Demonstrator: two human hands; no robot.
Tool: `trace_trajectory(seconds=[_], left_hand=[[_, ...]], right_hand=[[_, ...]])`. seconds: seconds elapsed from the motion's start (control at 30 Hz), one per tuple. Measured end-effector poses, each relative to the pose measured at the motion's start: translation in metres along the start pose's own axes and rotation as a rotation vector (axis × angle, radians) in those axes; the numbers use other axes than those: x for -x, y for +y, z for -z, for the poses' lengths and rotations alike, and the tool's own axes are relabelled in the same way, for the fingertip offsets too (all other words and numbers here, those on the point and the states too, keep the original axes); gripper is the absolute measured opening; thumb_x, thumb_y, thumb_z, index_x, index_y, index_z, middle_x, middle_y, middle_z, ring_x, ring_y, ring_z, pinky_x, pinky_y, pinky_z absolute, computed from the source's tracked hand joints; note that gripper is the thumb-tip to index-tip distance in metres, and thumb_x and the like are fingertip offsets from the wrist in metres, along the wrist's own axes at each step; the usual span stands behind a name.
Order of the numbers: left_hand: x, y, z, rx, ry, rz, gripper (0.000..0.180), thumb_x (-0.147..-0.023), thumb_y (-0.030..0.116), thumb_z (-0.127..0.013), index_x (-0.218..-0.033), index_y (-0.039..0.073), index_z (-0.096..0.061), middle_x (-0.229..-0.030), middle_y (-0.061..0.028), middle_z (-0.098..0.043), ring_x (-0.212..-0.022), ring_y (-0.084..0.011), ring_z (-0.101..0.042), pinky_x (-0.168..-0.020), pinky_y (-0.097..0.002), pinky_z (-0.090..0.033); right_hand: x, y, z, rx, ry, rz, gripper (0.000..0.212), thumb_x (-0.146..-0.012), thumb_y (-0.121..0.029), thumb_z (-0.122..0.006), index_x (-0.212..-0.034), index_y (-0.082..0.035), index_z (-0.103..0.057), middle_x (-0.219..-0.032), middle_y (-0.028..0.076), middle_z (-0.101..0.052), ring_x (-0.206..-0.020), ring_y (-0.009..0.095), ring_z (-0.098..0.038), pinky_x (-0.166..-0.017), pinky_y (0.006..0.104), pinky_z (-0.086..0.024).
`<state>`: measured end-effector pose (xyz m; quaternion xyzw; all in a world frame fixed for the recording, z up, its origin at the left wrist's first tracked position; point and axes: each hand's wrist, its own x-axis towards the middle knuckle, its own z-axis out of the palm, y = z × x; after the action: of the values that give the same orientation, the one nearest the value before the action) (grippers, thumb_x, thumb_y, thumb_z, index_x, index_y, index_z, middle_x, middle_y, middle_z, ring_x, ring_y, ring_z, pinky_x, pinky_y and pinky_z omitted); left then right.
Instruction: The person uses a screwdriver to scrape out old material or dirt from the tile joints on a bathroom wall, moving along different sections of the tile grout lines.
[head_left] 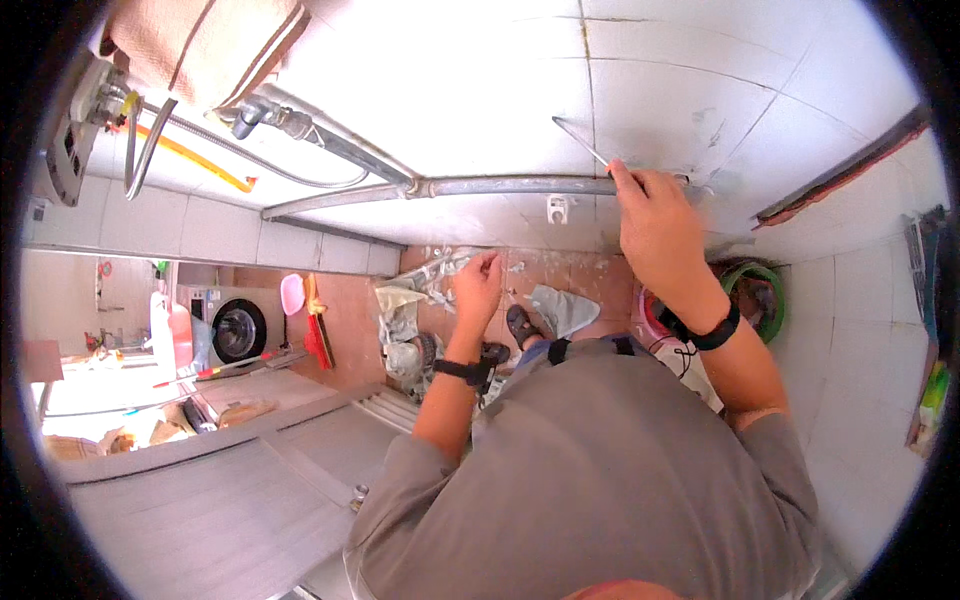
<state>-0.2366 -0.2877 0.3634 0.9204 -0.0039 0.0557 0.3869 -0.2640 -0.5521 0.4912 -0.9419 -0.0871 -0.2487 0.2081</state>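
Observation:
My right hand (655,230) is raised in front of the white tiled wall. Its fingers are closed round a thin tool that looks like a screwdriver (580,138), with a pale shaft and a bit of orange at the grip. The shaft points up and to the left, and its tip is at or close to the tiles beside a grout line. Just behind the hand runs a grey pipe (520,186) along the wall. My left hand (478,288) hangs lower, over the floor, with its fingers curled together; whether anything is in them does not show.
Rags and debris (400,310) litter the reddish floor by my feet, with a pale cloth (565,310). A green basket (755,300) stands at the right. At the left are a metal door (250,510), a washing machine (238,330) and a hanging towel (200,50).

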Motion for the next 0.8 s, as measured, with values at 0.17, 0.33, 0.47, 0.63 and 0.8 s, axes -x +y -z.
trace_trajectory(seconds=[0.17, 0.33, 0.47, 0.63, 0.8], left_hand=[[-0.062, 0.079, -0.011, -0.014, 0.285, -0.413, 0.016, -0.082, 0.013, -0.068, -0.092, 0.000, -0.068, -0.080, -0.0182, -0.066, -0.073, -0.0341, -0.065, -0.067, -0.0391, -0.051], [-0.099, 0.148, -0.026, 0.002, 0.422, -0.521, 0.015, -0.082, 0.014, -0.069, -0.089, 0.001, -0.065, -0.078, -0.0157, -0.065, -0.071, -0.0331, -0.064, -0.064, -0.0409, -0.051], [-0.102, 0.159, -0.035, 0.014, 0.430, -0.475, 0.016, -0.084, 0.016, -0.068, -0.081, 0.001, -0.062, -0.069, -0.0135, -0.062, -0.059, -0.0267, -0.061, -0.057, -0.0358, -0.049], [-0.108, 0.155, -0.042, 0.051, 0.437, -0.581, 0.011, -0.081, 0.007, -0.067, -0.081, 0.002, -0.058, -0.072, -0.0131, -0.061, -0.062, -0.0318, -0.060, -0.055, -0.0371, -0.048], [-0.107, 0.158, -0.041, 0.043, 0.429, -0.566, 0.005, -0.084, 0.004, -0.060, -0.080, 0.001, -0.058, -0.071, -0.0153, -0.061, -0.059, -0.0323, -0.060, -0.055, -0.0366, -0.048]], right_hand=[[0.032, 0.002, 0.034, -0.115, -0.066, -0.093, 0.035, -0.085, -0.006, -0.052, -0.120, -0.004, -0.059, -0.095, 0.018, -0.060, -0.087, 0.037, -0.058, -0.076, 0.0435, -0.049], [0.081, 0.020, 0.050, -0.170, -0.103, -0.252, 0.035, -0.084, -0.004, -0.058, -0.119, -0.005, -0.060, -0.098, 0.019, -0.062, -0.091, 0.036, -0.059, -0.080, 0.0427, -0.049], [0.115, 0.036, 0.054, -0.189, -0.043, -0.357, 0.032, -0.084, -0.002, -0.059, -0.116, -0.003, -0.062, -0.099, 0.019, -0.063, -0.091, 0.036, -0.061, -0.083, 0.0410, -0.049], [0.131, 0.042, 0.060, -0.204, -0.078, -0.433, 0.032, -0.084, -0.002, -0.058, -0.116, -0.003, -0.062, -0.101, 0.018, -0.063, -0.092, 0.035, -0.061, -0.084, 0.0400, -0.049], [0.132, 0.046, 0.055, -0.238, -0.054, -0.390, 0.031, -0.084, -0.003, -0.059, -0.115, -0.003, -0.062, -0.101, 0.018, -0.063, -0.093, 0.035, -0.061, -0.084, 0.0409, -0.049]])
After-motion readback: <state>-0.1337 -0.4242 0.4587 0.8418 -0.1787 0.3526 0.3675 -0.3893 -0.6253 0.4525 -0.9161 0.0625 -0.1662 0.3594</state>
